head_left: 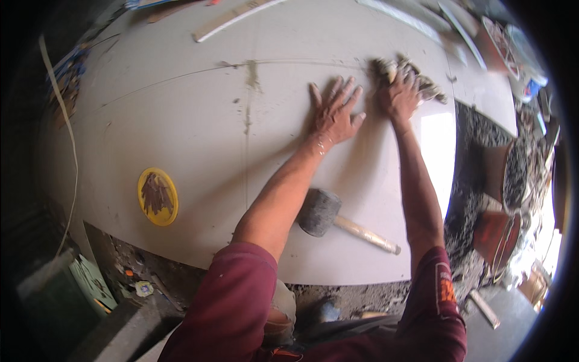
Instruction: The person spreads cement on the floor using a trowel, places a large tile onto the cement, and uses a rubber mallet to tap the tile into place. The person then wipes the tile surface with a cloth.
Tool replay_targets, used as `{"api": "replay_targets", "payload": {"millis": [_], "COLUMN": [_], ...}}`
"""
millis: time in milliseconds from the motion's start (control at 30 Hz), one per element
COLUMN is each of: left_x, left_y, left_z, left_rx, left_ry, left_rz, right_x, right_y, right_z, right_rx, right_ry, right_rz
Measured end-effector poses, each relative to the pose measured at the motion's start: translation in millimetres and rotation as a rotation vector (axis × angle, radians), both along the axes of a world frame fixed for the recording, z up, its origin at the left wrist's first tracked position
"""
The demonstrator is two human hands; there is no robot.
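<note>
My left hand (338,116) lies flat with spread fingers on large pale glossy floor tiles (199,130). To its right, my right hand (399,101) presses a crumpled, dirty rag (429,88) against the same surface, its fingers curled over the cloth. Between my forearms rests a rubber mallet (321,212), black head to the left and light handle pointing right. A thin dark joint line with grey smears runs across the tiles near my hands. Left of my left arm sits a round yellow container (175,196) holding flat brown pieces.
Dark, rough mortar (467,163) borders the tiles on the right, with reddish buckets (496,238) beyond. A long strip (235,18) lies at the far side. A pale cable (63,111) hangs along the left. Debris (145,288) lies by the near left edge.
</note>
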State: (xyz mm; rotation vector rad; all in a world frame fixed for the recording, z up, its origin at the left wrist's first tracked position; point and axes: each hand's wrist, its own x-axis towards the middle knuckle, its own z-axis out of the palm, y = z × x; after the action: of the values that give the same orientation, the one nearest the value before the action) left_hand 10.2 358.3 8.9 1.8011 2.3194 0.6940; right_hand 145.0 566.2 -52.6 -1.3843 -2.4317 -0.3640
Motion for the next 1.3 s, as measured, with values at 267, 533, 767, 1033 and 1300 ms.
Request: {"api": "replay_targets", "payload": {"millis": [267, 533, 767, 1033, 1300], "left_x": [-106.8, -173.4, -175.9, -172.9, -172.0], "left_y": [-188.7, -283.1, -282.2, -275.7, -281.1], "left_z": [9.1, 2.3, 10.4, 4.3, -1.7], "left_rx": [0.429, 0.254, 0.212, 0.194, 0.270], "left_ry": [-0.273, -0.143, -0.230, -0.205, -0.179], "left_rz": [0.245, 0.346, 0.347, 0.349, 0.316], "right_x": [-128.6, -243.9, -322.9, -285.5, -226.2], "right_y": [-159.5, -173.5, -100.4, -157.7, -246.2], "right_z": [15.8, 67.0, 39.4, 45.3, 82.2], "right_rx": [-0.167, -0.384, -0.334, -0.279, -0.390], "right_ry": [0.175, 0.434, -0.091, -0.334, -0.459], "right_rz": [0.281, 0.757, 0.648, 0.656, 0.636]}}
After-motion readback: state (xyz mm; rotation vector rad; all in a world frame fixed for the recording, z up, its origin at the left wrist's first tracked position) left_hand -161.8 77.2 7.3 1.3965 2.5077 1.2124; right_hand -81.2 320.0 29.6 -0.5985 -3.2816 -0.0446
